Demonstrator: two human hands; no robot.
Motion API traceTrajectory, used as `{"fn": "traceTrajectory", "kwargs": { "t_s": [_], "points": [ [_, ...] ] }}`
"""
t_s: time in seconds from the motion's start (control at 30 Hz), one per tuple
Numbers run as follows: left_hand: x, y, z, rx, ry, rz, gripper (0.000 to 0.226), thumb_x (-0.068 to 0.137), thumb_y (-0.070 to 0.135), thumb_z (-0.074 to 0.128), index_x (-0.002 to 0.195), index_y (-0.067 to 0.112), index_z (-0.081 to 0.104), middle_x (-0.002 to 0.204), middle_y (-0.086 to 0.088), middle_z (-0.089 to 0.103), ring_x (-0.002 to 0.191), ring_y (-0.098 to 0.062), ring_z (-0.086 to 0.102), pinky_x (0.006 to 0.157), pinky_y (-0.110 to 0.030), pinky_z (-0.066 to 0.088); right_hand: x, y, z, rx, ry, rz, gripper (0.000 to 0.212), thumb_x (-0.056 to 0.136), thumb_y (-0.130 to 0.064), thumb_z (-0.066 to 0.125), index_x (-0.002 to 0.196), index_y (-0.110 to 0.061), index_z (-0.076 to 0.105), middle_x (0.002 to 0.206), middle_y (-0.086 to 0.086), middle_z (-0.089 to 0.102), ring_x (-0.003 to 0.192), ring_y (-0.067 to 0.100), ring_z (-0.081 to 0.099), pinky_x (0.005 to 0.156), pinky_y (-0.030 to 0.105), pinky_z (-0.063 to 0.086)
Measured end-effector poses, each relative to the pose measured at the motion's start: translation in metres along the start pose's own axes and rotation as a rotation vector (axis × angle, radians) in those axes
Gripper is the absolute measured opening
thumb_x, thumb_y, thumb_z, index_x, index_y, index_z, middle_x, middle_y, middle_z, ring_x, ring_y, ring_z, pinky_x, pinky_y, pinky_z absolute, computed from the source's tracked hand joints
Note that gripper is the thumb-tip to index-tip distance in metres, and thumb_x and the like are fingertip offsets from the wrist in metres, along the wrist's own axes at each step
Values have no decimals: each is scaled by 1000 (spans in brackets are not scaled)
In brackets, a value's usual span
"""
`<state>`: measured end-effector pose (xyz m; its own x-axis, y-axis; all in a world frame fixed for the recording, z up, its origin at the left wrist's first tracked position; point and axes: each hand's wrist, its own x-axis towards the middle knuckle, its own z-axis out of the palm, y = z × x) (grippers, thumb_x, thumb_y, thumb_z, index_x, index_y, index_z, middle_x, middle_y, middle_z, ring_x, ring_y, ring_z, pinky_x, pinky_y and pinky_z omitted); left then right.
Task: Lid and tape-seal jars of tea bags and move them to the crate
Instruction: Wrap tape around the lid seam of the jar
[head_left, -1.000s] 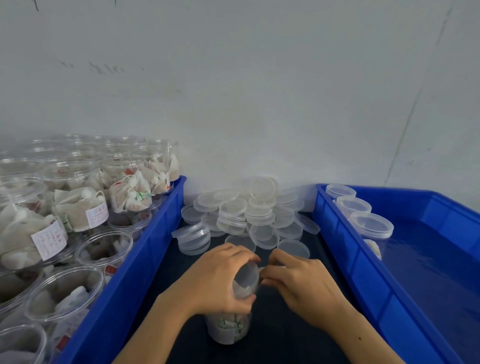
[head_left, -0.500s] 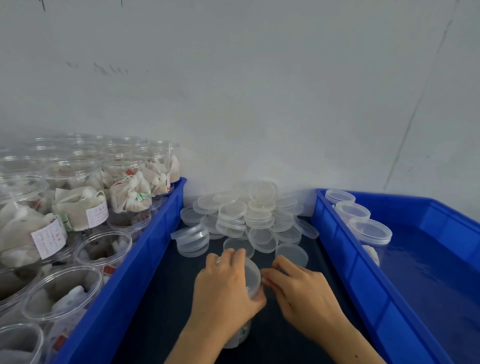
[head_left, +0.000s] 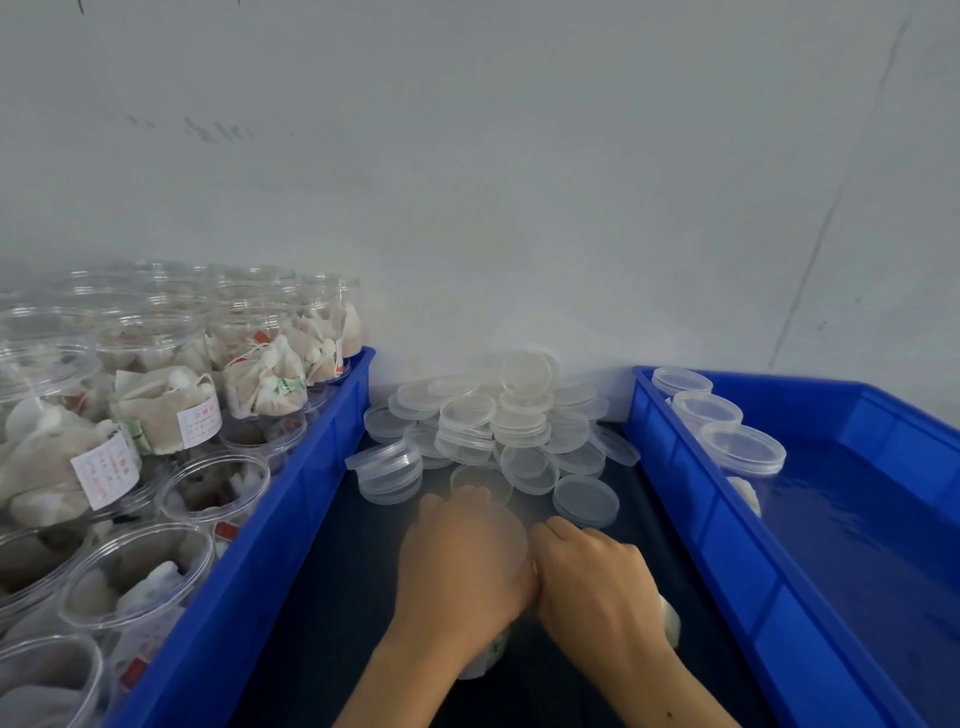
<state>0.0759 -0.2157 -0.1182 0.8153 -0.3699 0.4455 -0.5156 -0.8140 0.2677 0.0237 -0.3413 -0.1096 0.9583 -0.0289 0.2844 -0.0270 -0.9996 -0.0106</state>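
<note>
Left hand (head_left: 462, 561) curled over lidded jar (head_left: 480, 660), right hand (head_left: 597, 582) pinching its rim, between blue crates (head_left: 727, 545)

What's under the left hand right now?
The left hand covers the top of a clear jar; only the jar's lower part shows below the wrist, with pale contents inside. The lid and rim are hidden, so seating cannot be judged. The right hand touches beside it.

Both bare forearms rise from the bottom edge toward frame centre. The left hand (head_left: 462, 566) lies palm-down, fingers curled forward in a grip. The right hand (head_left: 597, 577) sits touching beside it, knuckles up, fingers bent inward.
</note>
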Motion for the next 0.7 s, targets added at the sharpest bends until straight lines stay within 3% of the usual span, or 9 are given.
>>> {"fn": "traceTrajectory", "kwargs": {
  "t_s": [0.7],
  "points": [
    [9,-7,2,29,-79,54,75,75,69,52,133,23,41,132,8,51,112,-16,45,75,-25,30,32,6,0,-105,-32,-36,13,92,-15,51,103,-17,57,106,0,65,91,23,66,66,31,38]
  ]
}}
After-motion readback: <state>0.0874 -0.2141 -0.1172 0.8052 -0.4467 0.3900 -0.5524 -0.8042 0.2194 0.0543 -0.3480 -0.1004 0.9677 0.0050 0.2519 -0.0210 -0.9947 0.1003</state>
